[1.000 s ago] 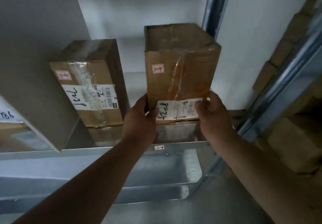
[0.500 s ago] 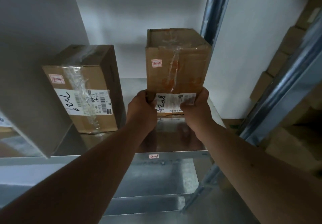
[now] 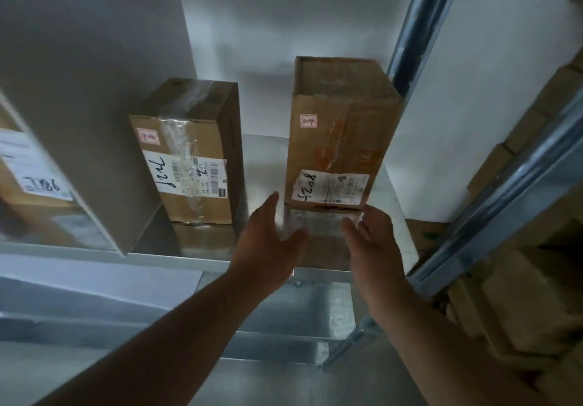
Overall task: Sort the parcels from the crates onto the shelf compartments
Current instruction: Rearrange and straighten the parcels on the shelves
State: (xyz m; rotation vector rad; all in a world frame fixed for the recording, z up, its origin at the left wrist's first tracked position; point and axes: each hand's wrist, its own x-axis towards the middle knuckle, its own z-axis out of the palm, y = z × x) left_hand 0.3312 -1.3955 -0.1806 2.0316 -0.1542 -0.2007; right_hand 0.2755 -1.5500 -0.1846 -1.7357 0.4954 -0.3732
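A tall brown cardboard parcel (image 3: 339, 134) stands upright on the metal shelf (image 3: 262, 165), with a small pink tag and a white label near its bottom. My left hand (image 3: 268, 241) and my right hand (image 3: 369, 238) hover just in front of its lower edge, fingers spread, touching nothing. A second taped parcel (image 3: 192, 159) with a white label stands to the left in the same compartment.
A grey divider panel (image 3: 79, 106) closes the compartment on the left, with another labelled box (image 3: 28, 181) beyond it. A steel upright (image 3: 419, 27) and a slanted rail (image 3: 504, 191) stand on the right. Stacked cartons (image 3: 536, 295) fill the far right.
Both hands pushed the tall parcel back onto the shelf, then let go and drew back toward me. The parcel now stands alone.
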